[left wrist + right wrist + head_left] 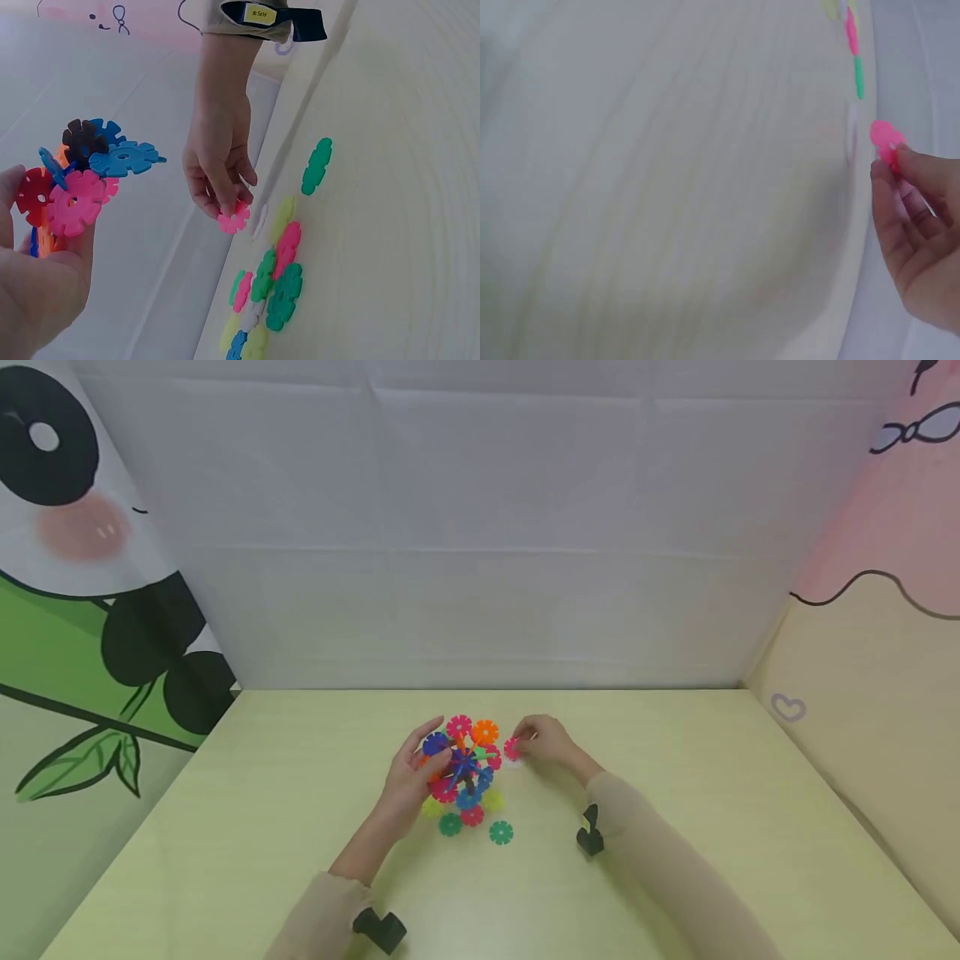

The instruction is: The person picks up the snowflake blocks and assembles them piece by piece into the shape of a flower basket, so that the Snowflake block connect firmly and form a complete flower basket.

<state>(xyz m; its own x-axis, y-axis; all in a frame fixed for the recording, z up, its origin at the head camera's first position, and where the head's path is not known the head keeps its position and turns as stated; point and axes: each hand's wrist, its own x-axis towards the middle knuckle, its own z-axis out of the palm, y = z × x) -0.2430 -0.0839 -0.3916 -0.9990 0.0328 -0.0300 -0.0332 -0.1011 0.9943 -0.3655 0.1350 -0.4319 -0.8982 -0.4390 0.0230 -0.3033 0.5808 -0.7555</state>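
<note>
My left hand (403,783) grips a ball-like cluster of notched plastic discs (465,762), slotted together in blue, pink, orange, red and black. The thumb lies across its near side, and the hand covers its left part. Just right of the cluster, my right hand (551,741) pinches a single pink notched disc (512,748) between thumb and fingertips. A small gap separates this disc from the cluster. In the right wrist view the pink disc (885,133) is held above the table, its lower part hidden by the fingers.
Loose notched discs lie on the pale table (637,860) below the cluster: a green disc (501,832), another green disc (450,824), a pink-red disc (472,815) and a yellow disc (492,799). A white disc (259,222) lies near the right hand. Behind stands a white wall (495,610).
</note>
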